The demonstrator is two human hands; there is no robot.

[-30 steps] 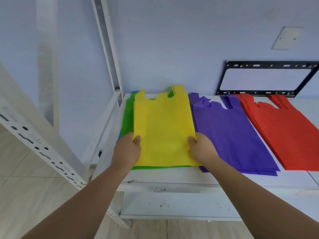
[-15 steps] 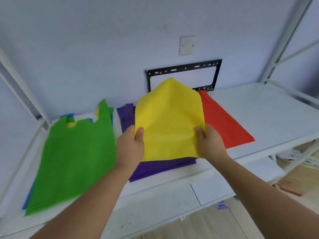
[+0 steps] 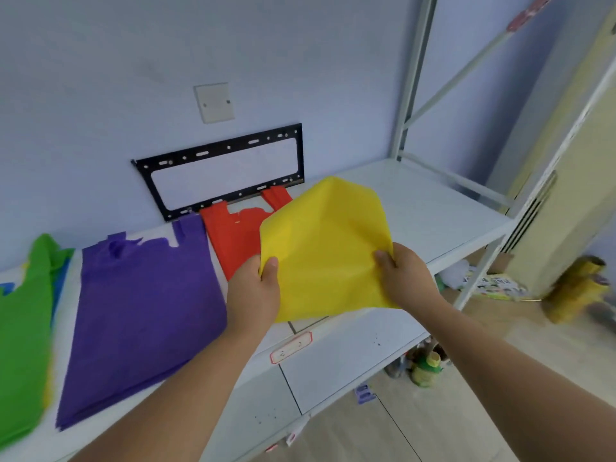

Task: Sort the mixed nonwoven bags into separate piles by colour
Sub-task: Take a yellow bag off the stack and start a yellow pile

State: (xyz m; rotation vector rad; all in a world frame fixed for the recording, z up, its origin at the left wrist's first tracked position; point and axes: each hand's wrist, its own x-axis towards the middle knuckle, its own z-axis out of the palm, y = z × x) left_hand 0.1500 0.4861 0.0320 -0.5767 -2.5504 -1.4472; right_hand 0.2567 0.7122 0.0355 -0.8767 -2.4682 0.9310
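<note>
Fingers: the thumb of the left hand is pressed on the near face of the yellow bag at its lower left corner. The remaining fingers are hidden behind the fabric, so the corner is pinched. The right hand pinches the lower right corner in the same way, thumb on the near face.

Yellow bag: held off the white shelf between both hands, its upper part bulged and folded away from the camera. It partly covers the red pile.

Piles: the red pile lies flat on the shelf, handles toward the wall. Just left of it lies the purple pile. Further left is the green pile, with a blue bag showing beneath its edge.

Background: a black bracket is fixed to the wall behind the red pile.
</note>
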